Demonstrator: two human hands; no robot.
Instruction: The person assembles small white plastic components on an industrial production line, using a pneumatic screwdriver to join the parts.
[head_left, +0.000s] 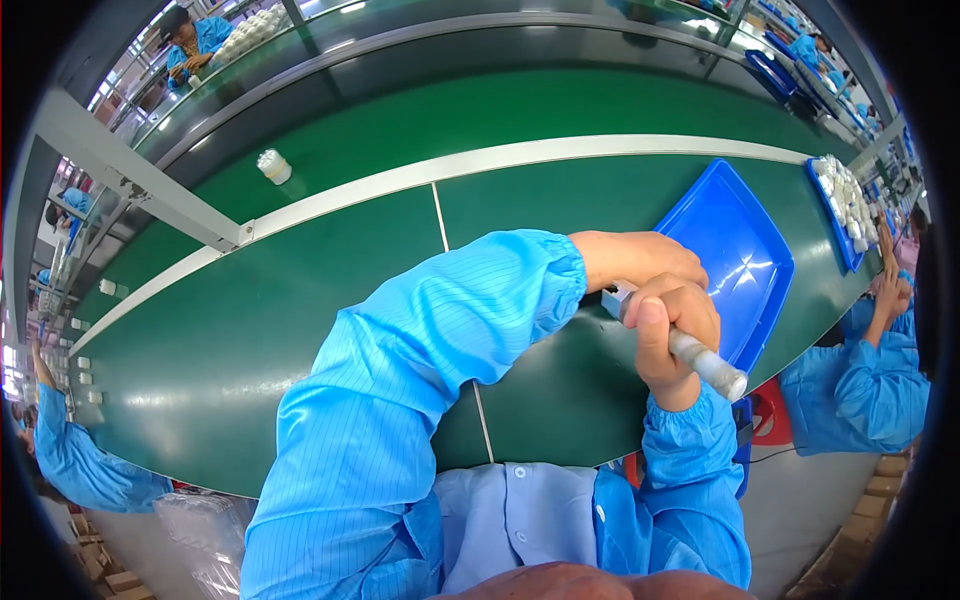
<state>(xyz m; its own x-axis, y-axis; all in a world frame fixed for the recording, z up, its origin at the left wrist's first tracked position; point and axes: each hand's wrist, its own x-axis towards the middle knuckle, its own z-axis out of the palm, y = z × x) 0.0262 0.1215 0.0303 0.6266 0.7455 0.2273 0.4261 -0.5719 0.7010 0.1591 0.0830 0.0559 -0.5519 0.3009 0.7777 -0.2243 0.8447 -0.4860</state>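
Note:
My right hand (675,335) is closed in a fist around a tool with a thick, whitish, worn handle (710,365). The handle's butt end points toward me and to the right, and a pale flat part (615,301) sticks out on the left side of the fist. I cannot make out what kind of tool it is. My left arm reaches across the green table, and my left hand (640,260) is just beyond the fist, its fingers hidden from view. Both hands are at the left edge of a blue plastic tray (745,260), whose shiny bottom shows.
A white rail (560,147) separates the table (330,270) from a green belt, where a white cylindrical part (273,166) stands. At the right a second blue tray (848,255) holds several white parts (845,195), beside a co-worker's sleeve (870,390). Another co-worker (85,450) sits at the left.

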